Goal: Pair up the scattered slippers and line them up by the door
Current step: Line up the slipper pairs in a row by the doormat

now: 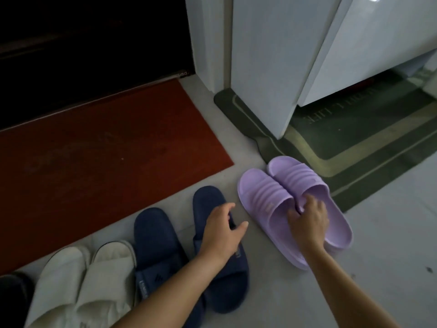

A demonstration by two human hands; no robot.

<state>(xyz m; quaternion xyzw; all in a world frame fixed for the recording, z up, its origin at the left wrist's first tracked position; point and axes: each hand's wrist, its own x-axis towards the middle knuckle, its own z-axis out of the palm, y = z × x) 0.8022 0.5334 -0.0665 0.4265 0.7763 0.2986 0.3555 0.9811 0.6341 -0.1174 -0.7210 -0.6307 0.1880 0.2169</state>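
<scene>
Grey floor (390, 233), right fingers (310, 200) pinching purple slippers (267, 192), left fingers (226, 207) released over navy slipper (208, 200)

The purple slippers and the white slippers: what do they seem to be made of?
The purple slippers look like moulded foam or rubber, smooth and matt, with ridged one-piece straps. The white slippers look like soft cloth, dull and slightly creased.

The dark slipper (11, 297) is cut off at left, the white slippers (78, 287) at their heels.
</scene>
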